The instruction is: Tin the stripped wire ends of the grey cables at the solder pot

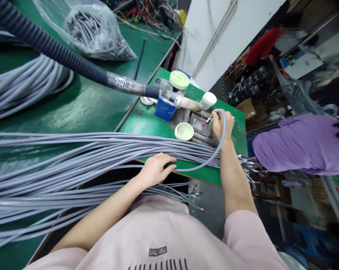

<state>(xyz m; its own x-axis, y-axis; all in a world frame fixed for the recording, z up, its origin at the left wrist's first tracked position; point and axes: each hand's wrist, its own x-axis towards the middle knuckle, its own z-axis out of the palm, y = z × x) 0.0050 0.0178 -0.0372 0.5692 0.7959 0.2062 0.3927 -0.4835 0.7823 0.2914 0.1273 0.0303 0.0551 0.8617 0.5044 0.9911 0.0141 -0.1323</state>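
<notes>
Holding the end of a grey cable (224,129) at a small grey plate (197,126) seems to be the present step. The right hand (229,125) pinches it with closed fingers, near the right edge of the bench (135,125). The left hand (155,168) rests at the front edge, thumb apart; whether it grips, one cannot tell. A next move would call for steady aim. The cable looks smooth, bends in a loop, and shows thin red wires (205,122) at its tip.

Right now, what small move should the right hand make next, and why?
Perhaps ease the wire tips down toward the grey square surface: the right hand holds the cable bent with the tips over it, though contact is unclear.
</notes>
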